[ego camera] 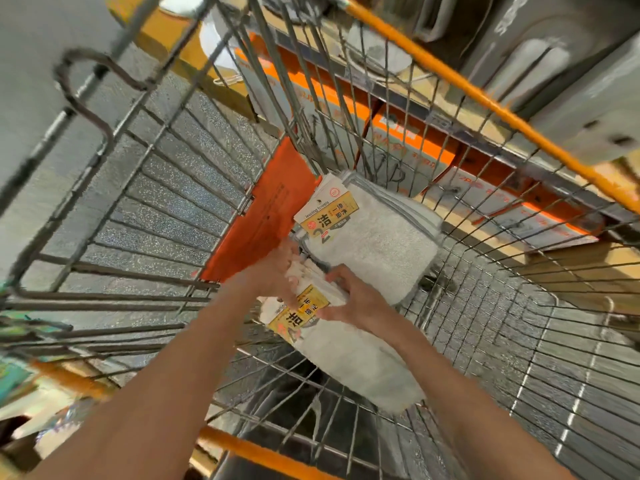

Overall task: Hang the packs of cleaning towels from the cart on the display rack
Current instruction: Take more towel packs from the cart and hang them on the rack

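Inside the wire cart (166, 188) lies a stack of white cleaning towel packs (377, 237) with yellow labels, against the far corner. Nearer to me, one pack of towels (353, 358) is lifted off the cart floor, its yellow label facing up. My left hand (277, 268) grips the top end of this pack by its header. My right hand (356, 299) holds the same pack from the right side, fingers over the label. The display rack is not in view.
An orange card panel (263, 216) stands in the cart's far left corner. Orange rails (485, 98) edge the cart. Beyond the cart's far side are orange-and-white boxes (398, 133) on a low shelf. Grey speckled floor shows through the wires.
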The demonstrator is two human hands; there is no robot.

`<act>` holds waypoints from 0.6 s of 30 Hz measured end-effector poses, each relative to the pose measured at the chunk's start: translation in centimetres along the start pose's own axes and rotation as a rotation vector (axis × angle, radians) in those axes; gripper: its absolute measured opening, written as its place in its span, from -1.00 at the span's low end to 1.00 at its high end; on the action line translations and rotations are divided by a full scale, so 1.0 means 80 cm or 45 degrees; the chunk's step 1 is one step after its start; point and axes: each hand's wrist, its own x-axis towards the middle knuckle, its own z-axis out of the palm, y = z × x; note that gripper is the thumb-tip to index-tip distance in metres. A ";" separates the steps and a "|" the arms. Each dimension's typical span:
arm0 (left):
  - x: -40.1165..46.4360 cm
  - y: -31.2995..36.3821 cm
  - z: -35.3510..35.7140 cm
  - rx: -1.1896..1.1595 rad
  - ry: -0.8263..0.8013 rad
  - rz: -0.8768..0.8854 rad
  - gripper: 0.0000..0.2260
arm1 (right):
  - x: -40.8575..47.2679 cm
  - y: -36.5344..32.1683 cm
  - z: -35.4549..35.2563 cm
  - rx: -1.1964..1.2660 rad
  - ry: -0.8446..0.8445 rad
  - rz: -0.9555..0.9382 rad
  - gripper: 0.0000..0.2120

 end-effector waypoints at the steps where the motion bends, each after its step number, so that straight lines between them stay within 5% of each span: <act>1: -0.006 0.006 -0.009 -0.036 -0.011 0.030 -0.11 | -0.006 -0.005 -0.007 0.051 0.028 -0.019 -0.53; 7: -0.037 0.045 -0.043 -0.301 0.075 0.227 -0.21 | -0.047 -0.042 -0.056 0.350 0.106 -0.075 -0.60; 13: -0.071 0.094 -0.036 -0.540 0.520 0.428 -0.29 | -0.084 -0.077 -0.100 0.559 0.275 -0.098 -0.62; 18: -0.107 0.116 -0.023 -0.374 0.861 0.725 -0.35 | -0.107 -0.096 -0.126 0.653 0.383 -0.097 -0.61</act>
